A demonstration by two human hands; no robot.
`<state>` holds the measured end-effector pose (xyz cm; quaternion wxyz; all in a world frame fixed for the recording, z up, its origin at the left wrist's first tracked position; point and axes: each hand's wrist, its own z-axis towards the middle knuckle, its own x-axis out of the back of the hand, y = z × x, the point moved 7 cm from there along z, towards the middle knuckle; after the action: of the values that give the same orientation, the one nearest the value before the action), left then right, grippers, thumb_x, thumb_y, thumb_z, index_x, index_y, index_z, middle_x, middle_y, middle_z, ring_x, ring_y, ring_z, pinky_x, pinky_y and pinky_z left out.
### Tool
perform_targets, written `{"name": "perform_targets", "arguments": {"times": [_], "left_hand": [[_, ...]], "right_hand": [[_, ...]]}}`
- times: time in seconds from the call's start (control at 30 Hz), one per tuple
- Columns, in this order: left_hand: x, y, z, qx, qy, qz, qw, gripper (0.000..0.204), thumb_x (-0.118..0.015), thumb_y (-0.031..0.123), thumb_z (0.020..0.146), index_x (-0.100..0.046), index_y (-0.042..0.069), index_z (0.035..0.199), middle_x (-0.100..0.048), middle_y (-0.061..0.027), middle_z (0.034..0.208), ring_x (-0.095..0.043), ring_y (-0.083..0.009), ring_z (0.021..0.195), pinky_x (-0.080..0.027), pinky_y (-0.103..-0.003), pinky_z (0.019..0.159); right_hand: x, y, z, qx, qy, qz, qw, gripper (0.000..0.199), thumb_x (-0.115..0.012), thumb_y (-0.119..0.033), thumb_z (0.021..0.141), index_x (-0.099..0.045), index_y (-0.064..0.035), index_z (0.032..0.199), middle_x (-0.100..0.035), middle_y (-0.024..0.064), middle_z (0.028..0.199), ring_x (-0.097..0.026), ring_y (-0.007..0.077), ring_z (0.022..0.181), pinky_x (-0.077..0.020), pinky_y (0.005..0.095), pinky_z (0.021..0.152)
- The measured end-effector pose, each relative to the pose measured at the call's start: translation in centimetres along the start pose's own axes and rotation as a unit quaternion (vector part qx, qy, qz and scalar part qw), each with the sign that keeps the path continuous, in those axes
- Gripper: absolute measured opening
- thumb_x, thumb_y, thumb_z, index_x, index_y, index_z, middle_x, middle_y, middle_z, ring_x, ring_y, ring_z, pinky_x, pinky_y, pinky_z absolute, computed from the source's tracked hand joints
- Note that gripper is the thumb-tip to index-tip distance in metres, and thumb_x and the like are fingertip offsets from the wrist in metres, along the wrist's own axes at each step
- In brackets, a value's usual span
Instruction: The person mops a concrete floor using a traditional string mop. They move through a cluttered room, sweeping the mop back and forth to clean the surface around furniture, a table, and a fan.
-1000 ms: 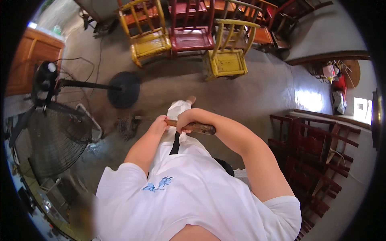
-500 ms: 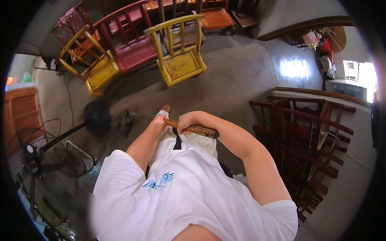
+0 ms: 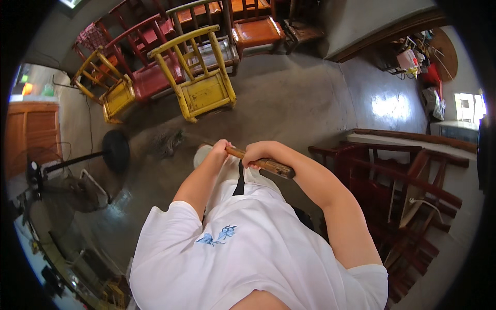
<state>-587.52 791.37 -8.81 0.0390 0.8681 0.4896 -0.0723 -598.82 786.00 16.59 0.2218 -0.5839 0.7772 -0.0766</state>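
Observation:
Both of my hands grip a brown wooden broom handle [image 3: 273,166] held across my front. My left hand [image 3: 219,151] is closed on the lower part of the handle. My right hand [image 3: 256,153] is closed higher up, close beside the left. The handle runs down to the left to a dark bristle head [image 3: 164,141] resting on the grey concrete floor [image 3: 289,108], just in front of a yellow wooden chair [image 3: 202,81]. The handle's top end sticks out to the right of my right hand.
Yellow, red and orange wooden chairs [image 3: 147,67] crowd the far side. Dark red chairs [image 3: 398,181] stand close on my right. A standing fan [image 3: 44,196] with a round black base [image 3: 115,150] is on my left, beside a wooden cabinet [image 3: 28,132].
My view has swung so the chairs now lie nearer and further left. The broom head has come into sight on the floor by the yellow chair. Both hands keep their grip.

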Motion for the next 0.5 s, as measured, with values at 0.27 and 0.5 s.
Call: {"name": "perform_targets", "arguments": {"times": [0.27,0.5], "left_hand": [[-13.0,-10.1,-2.5,-0.025,0.084,-0.042,0.995,0.004,-0.039,-0.001,0.075,-0.041,0.002,0.077,-0.042,-0.0096,0.064,-0.043,-0.02,0.048,-0.042,-0.03,0.043],[-22.9,-12.9,7.2,-0.082,0.096,-0.023,0.992,0.008,-0.04,0.002,0.076,-0.048,0.001,0.074,-0.046,-0.0106,0.066,-0.046,-0.0197,0.048,-0.041,-0.033,0.044]], "right_hand": [[7.7,9.6,-7.9,-0.021,0.087,-0.126,0.988,0.014,-0.059,-0.008,0.066,-0.059,0.006,0.066,-0.059,0.0141,0.058,-0.058,0.0206,0.048,-0.0478,0.0339,0.048],[19.0,12.0,-12.9,0.141,0.268,-0.587,0.75,0.029,-0.054,-0.015,0.077,-0.05,0.0015,0.1,-0.062,0.017,0.075,-0.062,0.0296,0.062,-0.0501,0.04,0.054]]}}
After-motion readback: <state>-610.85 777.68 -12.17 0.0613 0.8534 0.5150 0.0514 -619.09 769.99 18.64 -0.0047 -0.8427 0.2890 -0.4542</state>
